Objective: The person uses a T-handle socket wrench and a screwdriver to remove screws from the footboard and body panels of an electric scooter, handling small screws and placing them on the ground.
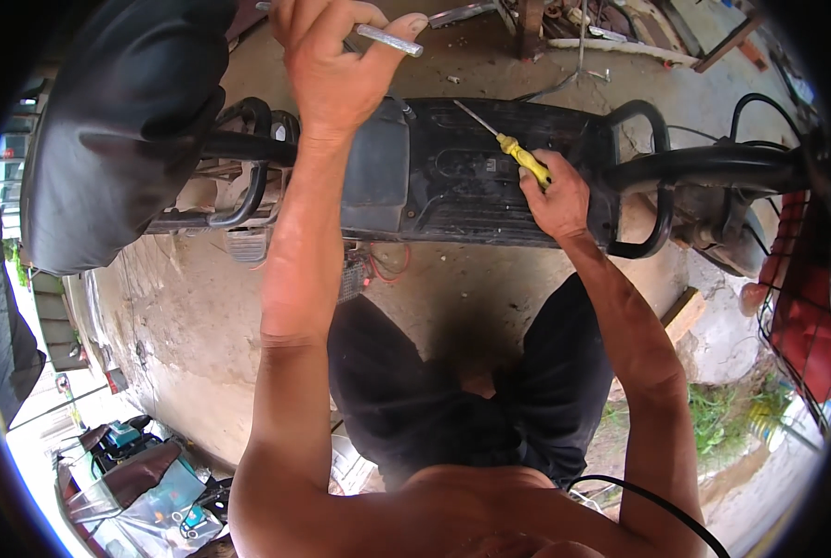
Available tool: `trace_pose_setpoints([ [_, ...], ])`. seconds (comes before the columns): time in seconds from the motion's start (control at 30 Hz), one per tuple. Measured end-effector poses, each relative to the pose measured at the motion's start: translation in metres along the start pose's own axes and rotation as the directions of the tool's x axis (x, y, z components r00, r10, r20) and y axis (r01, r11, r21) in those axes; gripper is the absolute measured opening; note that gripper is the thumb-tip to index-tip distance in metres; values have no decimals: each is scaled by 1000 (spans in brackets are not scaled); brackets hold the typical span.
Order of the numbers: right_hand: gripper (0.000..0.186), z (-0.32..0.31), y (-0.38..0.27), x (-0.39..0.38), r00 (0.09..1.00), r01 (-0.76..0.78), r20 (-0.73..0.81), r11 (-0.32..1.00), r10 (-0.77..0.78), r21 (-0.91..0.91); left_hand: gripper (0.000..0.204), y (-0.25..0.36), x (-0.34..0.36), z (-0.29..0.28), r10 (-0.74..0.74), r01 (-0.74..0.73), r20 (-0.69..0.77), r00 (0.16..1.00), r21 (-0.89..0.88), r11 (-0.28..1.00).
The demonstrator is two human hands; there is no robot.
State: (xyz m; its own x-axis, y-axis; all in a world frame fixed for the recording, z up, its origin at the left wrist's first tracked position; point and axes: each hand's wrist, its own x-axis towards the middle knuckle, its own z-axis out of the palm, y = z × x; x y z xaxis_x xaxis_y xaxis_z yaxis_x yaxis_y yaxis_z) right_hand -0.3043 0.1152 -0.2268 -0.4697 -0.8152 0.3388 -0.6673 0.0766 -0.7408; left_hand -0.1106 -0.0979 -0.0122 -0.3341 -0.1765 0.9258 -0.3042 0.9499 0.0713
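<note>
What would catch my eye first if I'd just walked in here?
Probably the bright yellow-handled screwdriver in the right hand, standing out over the dark footboard at upper centre. Next might be the silver rod gripped in the left hand, raised at the top edge. The bulky black seat filling the upper left also draws the eye.
</note>
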Motion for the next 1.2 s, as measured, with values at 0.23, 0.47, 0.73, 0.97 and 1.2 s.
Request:
trace_pose_setpoints([
  [0.23, 33, -2, 0, 0, 999, 39, -34, 999, -39, -15, 29, 21, -15, 32, -227, 252, -298, 927, 48, 967],
  [0.47, 32, 0, -2, 1, 999, 39, -31, 999, -39, -9, 26, -7, -34, 29, -413, 203, -215, 885, -620, 758],
  [0.73, 33, -1, -1, 1, 1000, 16, -22, 1000, -17, -16, 37, -28, -30, 24, -303, 115, -76, 950, -815, 568],
  [0.97, 33, 0, -3, 2, 999, 43, -25, 999, -44, -13, 56, -8, -28, 47, -531, 123, -226, 817, -831, 542],
  [1.2, 34, 0, 4, -1, 999, 41, -23, 999, -42, -30, 57, -22, -6, 4, -544, 374, 523, 656, -852, -368],
])
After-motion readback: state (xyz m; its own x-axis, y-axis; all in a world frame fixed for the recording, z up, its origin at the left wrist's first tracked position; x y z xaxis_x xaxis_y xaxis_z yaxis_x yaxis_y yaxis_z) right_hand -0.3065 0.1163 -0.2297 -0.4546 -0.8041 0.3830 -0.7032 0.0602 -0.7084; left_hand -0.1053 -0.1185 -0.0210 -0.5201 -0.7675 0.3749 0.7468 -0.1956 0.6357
